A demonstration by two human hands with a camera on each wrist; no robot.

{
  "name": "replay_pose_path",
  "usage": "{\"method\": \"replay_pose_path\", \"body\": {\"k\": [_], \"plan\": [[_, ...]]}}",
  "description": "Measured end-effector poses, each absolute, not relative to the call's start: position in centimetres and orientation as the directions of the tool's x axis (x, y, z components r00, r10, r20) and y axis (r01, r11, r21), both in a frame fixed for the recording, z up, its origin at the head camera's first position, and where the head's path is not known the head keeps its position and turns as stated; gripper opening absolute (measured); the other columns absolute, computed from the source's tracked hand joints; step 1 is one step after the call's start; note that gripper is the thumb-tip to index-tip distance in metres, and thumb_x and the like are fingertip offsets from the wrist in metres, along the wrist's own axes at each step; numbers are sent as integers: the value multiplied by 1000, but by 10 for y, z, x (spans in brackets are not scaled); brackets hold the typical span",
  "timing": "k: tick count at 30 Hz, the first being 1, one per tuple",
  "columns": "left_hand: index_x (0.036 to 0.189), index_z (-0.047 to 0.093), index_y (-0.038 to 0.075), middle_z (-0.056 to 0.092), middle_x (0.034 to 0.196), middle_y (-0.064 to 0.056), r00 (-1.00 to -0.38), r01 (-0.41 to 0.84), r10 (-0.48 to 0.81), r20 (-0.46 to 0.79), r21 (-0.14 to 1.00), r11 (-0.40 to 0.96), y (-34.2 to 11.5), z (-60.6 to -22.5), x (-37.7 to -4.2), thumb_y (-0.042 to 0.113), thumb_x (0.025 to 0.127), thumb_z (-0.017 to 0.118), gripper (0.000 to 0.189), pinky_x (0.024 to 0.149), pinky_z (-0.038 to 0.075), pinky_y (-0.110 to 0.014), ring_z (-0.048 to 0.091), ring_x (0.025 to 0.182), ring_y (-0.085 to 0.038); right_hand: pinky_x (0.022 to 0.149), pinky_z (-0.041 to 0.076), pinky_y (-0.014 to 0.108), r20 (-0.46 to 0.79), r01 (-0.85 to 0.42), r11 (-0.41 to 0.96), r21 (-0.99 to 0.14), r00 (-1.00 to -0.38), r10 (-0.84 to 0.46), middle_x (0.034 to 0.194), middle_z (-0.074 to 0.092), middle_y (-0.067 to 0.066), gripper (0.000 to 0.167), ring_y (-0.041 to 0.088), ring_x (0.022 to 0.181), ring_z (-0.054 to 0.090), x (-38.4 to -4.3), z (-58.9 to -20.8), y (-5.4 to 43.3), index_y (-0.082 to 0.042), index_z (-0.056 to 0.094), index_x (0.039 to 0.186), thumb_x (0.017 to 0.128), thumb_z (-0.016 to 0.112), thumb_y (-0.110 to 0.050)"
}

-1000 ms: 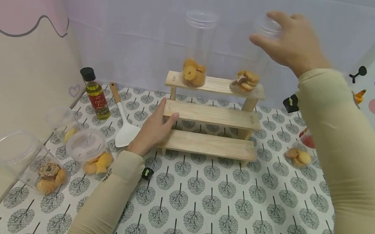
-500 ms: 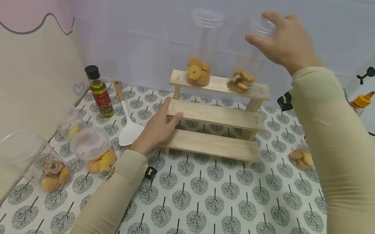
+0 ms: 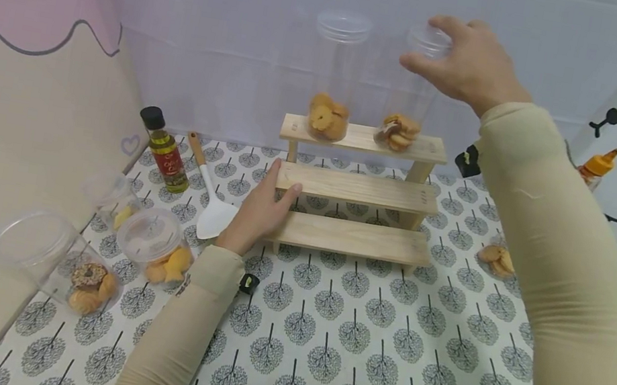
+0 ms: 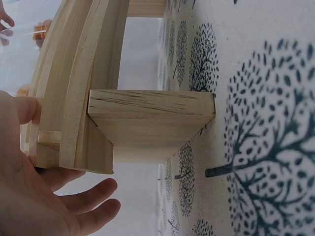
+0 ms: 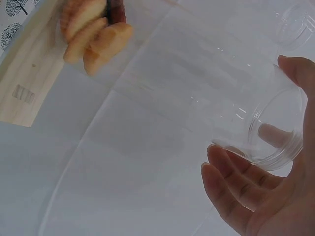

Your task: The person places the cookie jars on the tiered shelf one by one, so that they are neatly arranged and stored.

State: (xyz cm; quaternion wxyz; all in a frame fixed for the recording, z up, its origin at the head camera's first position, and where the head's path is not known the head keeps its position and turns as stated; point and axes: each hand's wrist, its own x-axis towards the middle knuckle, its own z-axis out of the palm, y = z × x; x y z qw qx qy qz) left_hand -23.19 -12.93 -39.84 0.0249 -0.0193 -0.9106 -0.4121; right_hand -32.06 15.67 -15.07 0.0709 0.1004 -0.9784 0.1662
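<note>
A three-tier wooden shelf (image 3: pixel 358 188) stands on the table. My left hand (image 3: pixel 260 212) holds the left end of its middle board, thumb on top; in the left wrist view, the other fingers reach past the board's end. On the top board are two tall clear jars with cookies in the bottom. My right hand (image 3: pixel 468 62) grips the lid end of the right jar (image 3: pixel 408 100) from above, thumb and fingers around it, as the right wrist view also shows. The left jar (image 3: pixel 336 74) stands apart from it, untouched.
At left are an oil bottle (image 3: pixel 167 155), a white spatula (image 3: pixel 215 214), and several clear containers of pastries, including a round one (image 3: pixel 150 237) and a tall one (image 3: pixel 38 249). Cookies (image 3: pixel 497 259) and an orange-capped bottle (image 3: pixel 597 165) are at right, partly behind my right sleeve.
My right hand and the right jar have shifted left, closer to the left jar, mostly in the first half second. My left hand keeps its hold on the shelf. The head view has shifted slightly.
</note>
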Motion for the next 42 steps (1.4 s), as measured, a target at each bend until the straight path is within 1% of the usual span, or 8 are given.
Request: {"method": "replay_pose_path", "body": {"k": [4, 16, 23, 24, 27, 31, 39, 42], "plan": [[161, -1, 28, 17, 166, -7, -998, 54, 11, 62, 746, 664, -129, -398, -231, 73, 95, 34, 88, 123, 19, -51, 22, 151, -30, 111, 30, 68, 169, -212, 923, -320, -972, -165, 163, 18, 19, 92, 45, 141, 32, -321, -151, 157, -32, 19, 160, 86, 53, -73], [161, -2, 27, 16, 166, -8, -998, 53, 17, 56, 752, 657, -130, -398, -231, 72, 95, 34, 88, 123, 18, -51, 20, 151, -31, 113, 27, 69, 162, -214, 926, -312, -972, -170, 164, 15, 19, 92, 45, 144, 27, -319, -151, 158, -31, 17, 161, 87, 53, -72], [161, -1, 27, 16, 166, -9, -998, 61, 25, 59, 745, 664, -131, -398, -231, 72, 96, 34, 87, 122, 18, -51, 21, 151, -32, 117, 19, 67, 155, -223, 920, -321, -971, -182, 167, 8, 14, 99, 41, 151, 14, -314, -150, 162, -34, 7, 161, 85, 55, -73], [161, -1, 27, 16, 166, -9, -998, 61, 25, 60, 744, 666, -131, -398, -231, 71, 96, 34, 87, 122, 19, -52, 21, 150, -33, 117, 21, 67, 157, -231, 916, -328, -970, -188, 167, 10, 14, 100, 41, 150, 16, -312, -150, 164, -34, 5, 161, 85, 56, -73], [161, -1, 27, 16, 166, -9, -998, 57, 21, 58, 744, 666, -132, -398, -231, 72, 96, 34, 87, 122, 19, -52, 21, 150, -33, 112, 30, 67, 169, -250, 903, -350, -965, -202, 164, 18, 16, 102, 44, 144, 28, -304, -151, 172, -35, 2, 161, 84, 60, -71], [161, -2, 28, 16, 166, -9, -998, 55, 21, 54, 747, 662, -134, -400, -232, 73, 95, 34, 88, 123, 18, -51, 21, 151, -32, 98, 42, 68, 188, -254, 899, -356, -962, -197, 159, 29, 21, 103, 47, 130, 43, -288, -157, 192, -36, 0, 161, 85, 63, -68], [161, -3, 30, 17, 166, -10, -998, 49, 13, 54, 750, 659, -136, -403, -233, 74, 94, 33, 88, 122, 19, -53, 22, 150, -33, 90, 39, 71, 238, -256, 921, -293, -953, -188, 152, 37, 25, 99, 49, 126, 45, -246, -179, 249, -37, 4, 161, 88, 66, -60], [161, -3, 30, 17, 166, -10, -998, 53, 17, 56, 746, 663, -137, -403, -234, 75, 94, 33, 88, 122, 19, -52, 22, 150, -33, 84, 40, 71, 240, -215, 937, -274, -959, -150, 150, 38, 27, 99, 49, 123, 44, -231, -190, 270, -36, 6, 161, 87, 66, -60]]}}
